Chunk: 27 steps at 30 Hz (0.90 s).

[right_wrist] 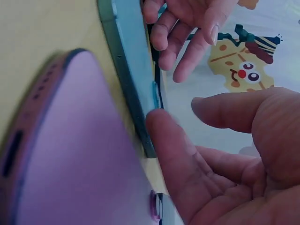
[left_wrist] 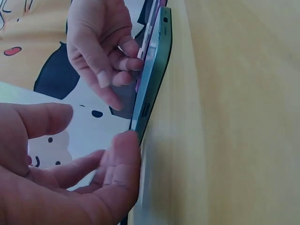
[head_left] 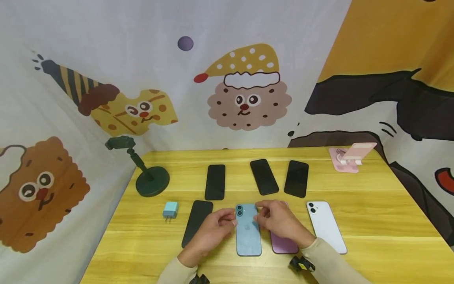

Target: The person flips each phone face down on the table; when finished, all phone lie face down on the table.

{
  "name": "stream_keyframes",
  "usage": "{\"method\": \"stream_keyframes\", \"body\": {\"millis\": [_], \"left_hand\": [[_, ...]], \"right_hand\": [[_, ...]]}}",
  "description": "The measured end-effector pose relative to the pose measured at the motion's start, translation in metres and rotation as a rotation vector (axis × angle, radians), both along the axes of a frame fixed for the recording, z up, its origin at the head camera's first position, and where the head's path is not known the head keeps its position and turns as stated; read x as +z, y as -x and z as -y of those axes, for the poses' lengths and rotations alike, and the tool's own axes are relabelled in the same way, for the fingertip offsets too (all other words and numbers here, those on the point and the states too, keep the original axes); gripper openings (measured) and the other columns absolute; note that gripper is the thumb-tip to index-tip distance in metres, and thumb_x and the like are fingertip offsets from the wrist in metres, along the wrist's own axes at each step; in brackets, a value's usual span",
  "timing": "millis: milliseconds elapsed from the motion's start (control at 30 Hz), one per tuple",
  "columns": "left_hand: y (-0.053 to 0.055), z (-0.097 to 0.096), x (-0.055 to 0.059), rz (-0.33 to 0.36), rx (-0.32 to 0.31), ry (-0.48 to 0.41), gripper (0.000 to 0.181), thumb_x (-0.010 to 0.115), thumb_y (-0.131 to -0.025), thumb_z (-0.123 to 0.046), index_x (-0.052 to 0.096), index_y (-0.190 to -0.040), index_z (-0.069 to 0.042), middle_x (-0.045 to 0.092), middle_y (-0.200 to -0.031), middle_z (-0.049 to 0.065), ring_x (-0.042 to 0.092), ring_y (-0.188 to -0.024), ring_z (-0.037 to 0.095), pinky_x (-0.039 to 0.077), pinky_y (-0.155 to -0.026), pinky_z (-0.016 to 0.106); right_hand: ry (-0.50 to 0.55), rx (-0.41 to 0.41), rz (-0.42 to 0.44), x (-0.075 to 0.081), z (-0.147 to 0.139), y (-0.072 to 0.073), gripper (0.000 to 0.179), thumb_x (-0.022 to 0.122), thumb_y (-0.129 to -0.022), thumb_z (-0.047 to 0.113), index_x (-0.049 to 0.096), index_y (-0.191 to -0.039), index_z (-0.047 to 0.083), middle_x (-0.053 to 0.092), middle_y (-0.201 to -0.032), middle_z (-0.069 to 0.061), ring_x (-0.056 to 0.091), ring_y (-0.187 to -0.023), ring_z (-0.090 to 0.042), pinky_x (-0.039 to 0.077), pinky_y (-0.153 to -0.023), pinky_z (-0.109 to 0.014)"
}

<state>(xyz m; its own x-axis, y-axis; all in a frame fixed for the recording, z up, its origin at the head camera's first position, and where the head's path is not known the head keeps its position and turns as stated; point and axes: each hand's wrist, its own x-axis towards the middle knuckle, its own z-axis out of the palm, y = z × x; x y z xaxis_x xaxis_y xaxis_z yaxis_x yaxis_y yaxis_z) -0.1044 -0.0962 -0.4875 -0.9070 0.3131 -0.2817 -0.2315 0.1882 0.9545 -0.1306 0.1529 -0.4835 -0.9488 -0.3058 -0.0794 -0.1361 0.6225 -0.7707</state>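
Blue phone [head_left: 248, 242]: face down on desk [head_left: 131, 252], mid-width, well in from far edge; faint Apple logo [head_left: 247, 227] on back.
Left hand [head_left: 214, 228]: thumb and fingers spread, a fingertip at the phone's left side.
Right hand [head_left: 280, 219]: likewise spread, at its right side, above purple phone [head_left: 285, 246].
White phone [head_left: 327, 228]: face down, toward right edge.

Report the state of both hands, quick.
Left hand: open, holding nothing, at the left edge of the blue phone.
Right hand: open, holding nothing, at that phone's right edge.
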Motion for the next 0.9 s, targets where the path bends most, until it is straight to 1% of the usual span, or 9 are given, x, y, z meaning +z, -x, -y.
{"method": "stream_keyframes", "body": {"millis": [100, 200, 300, 433, 567, 667, 733, 900], "left_hand": [[0.002, 0.005, 0.0, -0.034, 0.021, 0.004, 0.05, 0.068, -0.104, -0.018, 0.055, -0.148, 0.004, 0.064, -0.129, 0.019, 0.064, -0.104, 0.019, 0.058, -0.079, 0.027], [0.003, 0.012, 0.0, -0.048, 0.047, 0.014, 0.049, 0.067, -0.105, -0.018, 0.056, -0.147, 0.004, 0.065, -0.128, 0.02, 0.065, -0.106, 0.022, 0.058, -0.08, 0.026], [0.004, 0.02, 0.002, -0.058, 0.071, 0.02, 0.049, 0.066, -0.105, -0.017, 0.055, -0.148, 0.004, 0.065, -0.129, 0.022, 0.066, -0.106, 0.025, 0.059, -0.081, 0.027], [0.004, 0.03, 0.004, -0.056, 0.113, 0.0, 0.05, 0.065, -0.106, -0.016, 0.052, -0.15, 0.004, 0.063, -0.129, 0.022, 0.066, -0.107, 0.025, 0.06, -0.083, 0.03], [0.004, 0.042, 0.008, -0.037, 0.152, -0.022, 0.05, 0.064, -0.107, -0.015, 0.052, -0.152, 0.002, 0.061, -0.132, 0.022, 0.066, -0.11, 0.027, 0.061, -0.09, 0.036], [0.004, 0.05, 0.01, -0.029, 0.185, -0.005, 0.048, 0.064, -0.107, -0.016, 0.053, -0.151, 0.0, 0.061, -0.133, 0.021, 0.066, -0.113, 0.029, 0.061, -0.094, 0.041], [0.004, 0.056, 0.01, -0.038, 0.217, 0.018, 0.047, 0.064, -0.107, -0.016, 0.055, -0.151, -0.001, 0.062, -0.131, 0.02, 0.067, -0.114, 0.03, 0.061, -0.094, 0.041], [0.005, 0.074, 0.004, -0.07, 0.299, 0.07, 0.047, 0.064, -0.107, -0.015, 0.055, -0.15, 0.001, 0.063, -0.131, 0.02, 0.066, -0.115, 0.029, 0.062, -0.091, 0.036]], "right_hand": [[0.003, -0.015, -0.014, 0.003, 0.003, 0.002, 0.039, 0.081, -0.093, 0.018, 0.074, -0.126, 0.0, 0.07, -0.081, 0.008, 0.063, -0.066, -0.006, 0.051, -0.059, -0.022], [0.035, -0.015, -0.009, 0.004, 0.008, 0.004, 0.035, 0.08, -0.094, 0.019, 0.075, -0.124, 0.002, 0.07, -0.084, 0.007, 0.063, -0.07, -0.008, 0.053, -0.06, -0.023], [0.071, 0.001, -0.017, 0.005, 0.014, 0.006, 0.033, 0.078, -0.096, 0.021, 0.075, -0.124, 0.003, 0.071, -0.087, 0.006, 0.064, -0.075, -0.009, 0.054, -0.063, -0.024], [0.095, 0.035, -0.047, 0.006, 0.023, 0.009, 0.032, 0.076, -0.099, 0.024, 0.075, -0.126, 0.006, 0.073, -0.092, 0.008, 0.066, -0.082, -0.008, 0.055, -0.071, -0.023], [0.115, 0.068, -0.062, 0.009, 0.034, 0.012, 0.032, 0.073, -0.1, 0.026, 0.075, -0.127, 0.007, 0.075, -0.095, 0.009, 0.068, -0.086, -0.007, 0.055, -0.074, -0.024], [0.117, 0.087, -0.077, 0.01, 0.044, 0.016, 0.032, 0.072, -0.101, 0.027, 0.075, -0.128, 0.008, 0.075, -0.096, 0.01, 0.068, -0.086, -0.006, 0.055, -0.074, -0.025], [0.111, 0.099, -0.089, 0.009, 0.051, 0.018, 0.033, 0.071, -0.102, 0.028, 0.075, -0.128, 0.009, 0.075, -0.096, 0.011, 0.067, -0.086, -0.004, 0.055, -0.075, -0.024], [0.142, 0.134, -0.091, 0.004, 0.067, 0.024, 0.034, 0.069, -0.103, 0.026, 0.074, -0.129, 0.005, 0.076, -0.096, 0.007, 0.068, -0.084, -0.004, 0.056, -0.076, -0.025]]}}
